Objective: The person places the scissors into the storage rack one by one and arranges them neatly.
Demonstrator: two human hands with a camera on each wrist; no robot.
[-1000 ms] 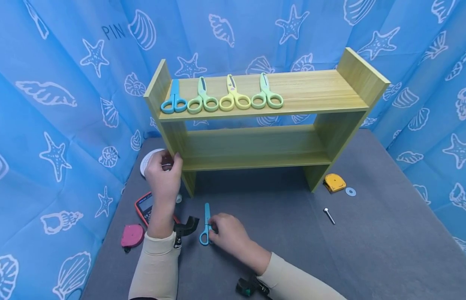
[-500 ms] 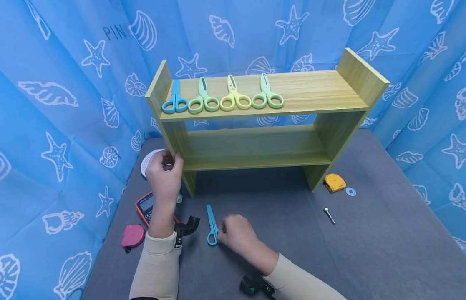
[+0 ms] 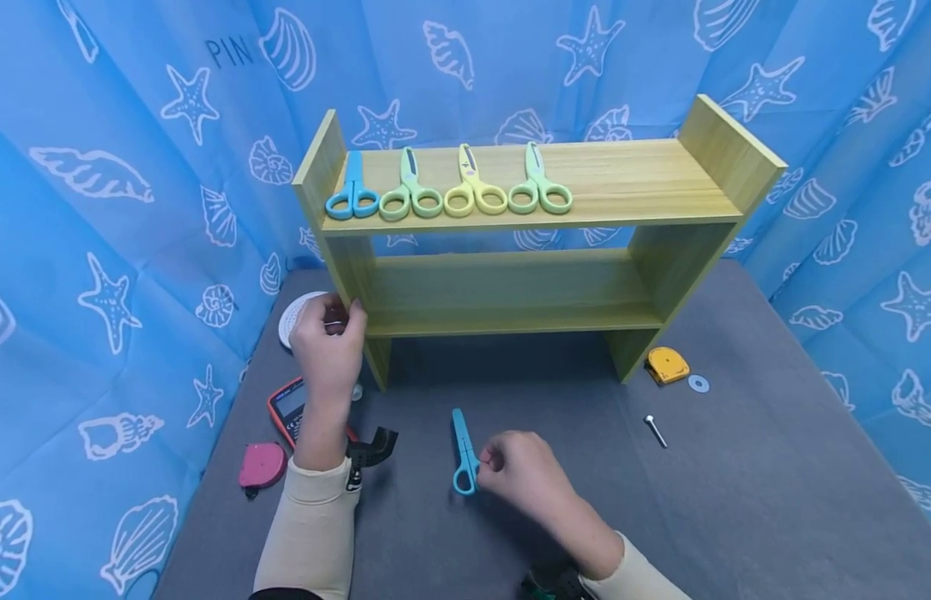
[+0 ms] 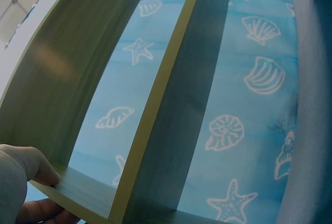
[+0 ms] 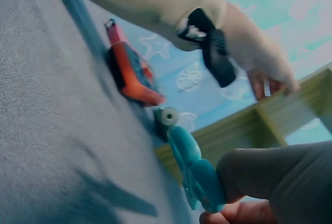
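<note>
A wooden two-tier shelf [image 3: 510, 325] stands on the grey table. At its left side panel, my left hand [image 3: 328, 350] grips the board edge, thumb inside and fingers outside in the left wrist view. My right hand [image 3: 527, 471] pinches blue scissors [image 3: 463, 446] by one handle loop, in front of the shelf. Their blades are closed and point toward the shelf. In the right wrist view the scissors [image 5: 194, 172] hang over the table, casting a shadow on it. Along the top board lie blue scissors [image 3: 352, 198], yellow scissors [image 3: 473, 196] and two green pairs.
Left of the shelf lie a pink tape measure [image 3: 262, 467], a red-edged multimeter [image 3: 287, 408] partly behind the left arm, and a white round object [image 3: 291, 317]. To the right are a yellow tape measure [image 3: 668, 365], a washer [image 3: 698, 383] and a bolt [image 3: 656, 431].
My right hand has carried the blue scissors to the right across the front of the table, their blades tilting slightly left. The left hand has stayed on the shelf's side panel.
</note>
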